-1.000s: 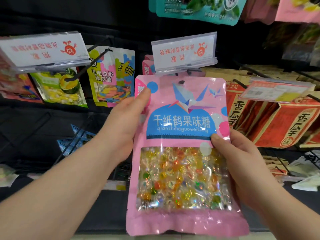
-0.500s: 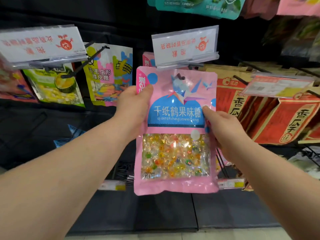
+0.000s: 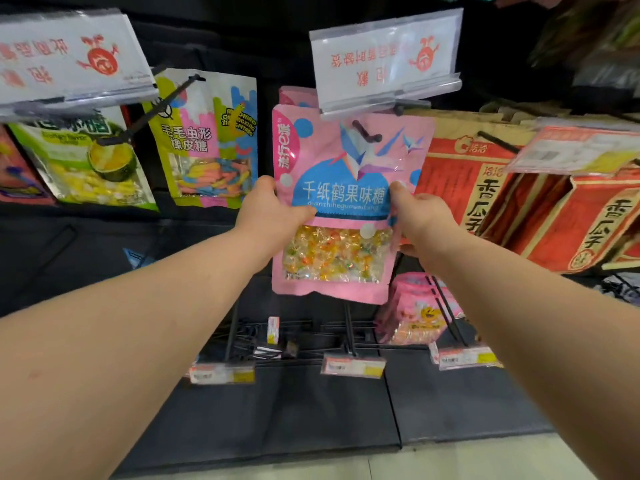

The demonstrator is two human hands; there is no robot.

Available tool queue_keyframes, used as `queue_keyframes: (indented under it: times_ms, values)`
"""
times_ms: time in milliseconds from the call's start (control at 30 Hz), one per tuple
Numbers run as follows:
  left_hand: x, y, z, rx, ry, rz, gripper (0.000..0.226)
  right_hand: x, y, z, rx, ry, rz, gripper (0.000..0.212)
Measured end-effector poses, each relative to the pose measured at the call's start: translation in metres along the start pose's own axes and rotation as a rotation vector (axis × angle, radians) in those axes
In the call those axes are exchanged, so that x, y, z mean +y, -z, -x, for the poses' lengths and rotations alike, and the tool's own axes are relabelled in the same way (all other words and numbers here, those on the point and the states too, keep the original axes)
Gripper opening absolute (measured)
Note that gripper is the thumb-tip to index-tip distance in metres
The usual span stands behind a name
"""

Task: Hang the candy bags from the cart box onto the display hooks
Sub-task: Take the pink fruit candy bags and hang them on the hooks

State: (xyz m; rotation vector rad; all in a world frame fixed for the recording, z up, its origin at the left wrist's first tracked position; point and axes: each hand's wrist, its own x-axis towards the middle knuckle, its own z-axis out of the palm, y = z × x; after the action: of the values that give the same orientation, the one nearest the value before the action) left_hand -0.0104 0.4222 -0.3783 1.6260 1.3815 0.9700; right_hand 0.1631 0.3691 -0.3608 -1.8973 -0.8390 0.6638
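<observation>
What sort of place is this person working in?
Most likely a shop's snack aisle: sweet packets like the pink candy bag go on black display hooks, with clear sign holders above and price tags below.

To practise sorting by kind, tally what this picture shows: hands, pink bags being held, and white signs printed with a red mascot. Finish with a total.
left hand and right hand: 2
pink bag, held: 1
white signs with red mascot: 2
Total: 5
</observation>
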Motion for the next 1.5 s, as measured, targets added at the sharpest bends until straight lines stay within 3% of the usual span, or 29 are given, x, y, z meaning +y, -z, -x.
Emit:
queue_keyframes:
  times_ms: [200,433,567,1067,1500]
  values:
    - [-0.005,0.003,0.009,-0.007,0.002,-0.093,0.052,0.011,0.006,0.017,0.053,0.107,0.219,0.046]
    - [0.001,0.022,0.071,-0.146,-0.229,-0.889,0.077,0.032,0.027,0.081,-0.114,0.449,0.876,0.064]
    - [0.014,0.037,0.114,-0.250,-0.222,-1.095,0.084,0.024,0.042,0.119,-0.246,0.579,1.088,0.066]
    - [0.026,0.164,0.313,-0.100,0.172,-1.137,0.088,-0.029,0.042,0.282,-0.639,0.867,1.111,0.061]
    - [-0.045,0.381,0.485,0.083,0.489,-1.065,0.087,-0.092,-0.092,0.496,-0.819,1.097,1.066,0.061]
